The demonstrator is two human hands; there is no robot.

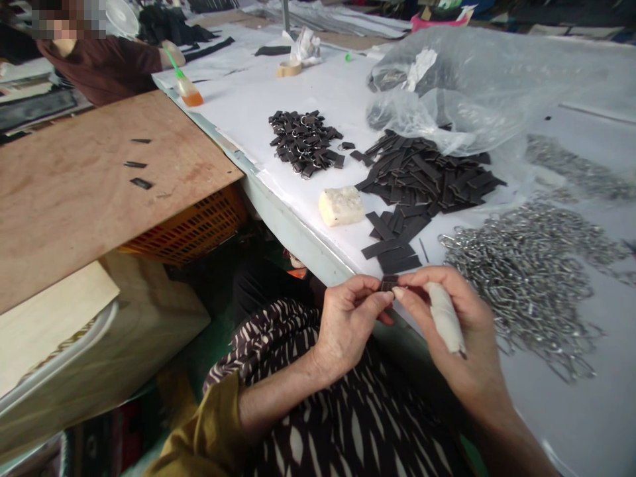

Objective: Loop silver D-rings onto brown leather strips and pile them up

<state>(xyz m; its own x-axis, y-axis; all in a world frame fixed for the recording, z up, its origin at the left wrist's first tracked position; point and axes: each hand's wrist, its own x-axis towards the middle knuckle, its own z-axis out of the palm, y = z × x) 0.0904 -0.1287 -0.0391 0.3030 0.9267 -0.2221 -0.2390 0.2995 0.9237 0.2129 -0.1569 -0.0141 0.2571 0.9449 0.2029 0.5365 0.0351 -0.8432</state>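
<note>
At the table edge, my left hand (348, 324) pinches a small dark strip (389, 283) between thumb and fingertips. The fingertips of my right hand (462, 324) meet the same strip from the other side. Tucked in the curled fingers of that right hand is a tool with a thick white wrapped handle (444, 317); a short dark tip shows at its lower end. Just beyond the hands lie loose dark strips (397, 232) and a larger heap of them (432, 172). Bent metal wire loops (531, 285) form a pile beside my right hand.
Folded dark tabs with metal rings (304, 142) lie heaped beyond a pale yellowish block (341, 206). A clear plastic bag (462, 93) spreads behind. Farther off are a bottle of orange liquid (189, 89), a tape roll (289, 69) and a person (99, 66) beside a wooden board (99, 179).
</note>
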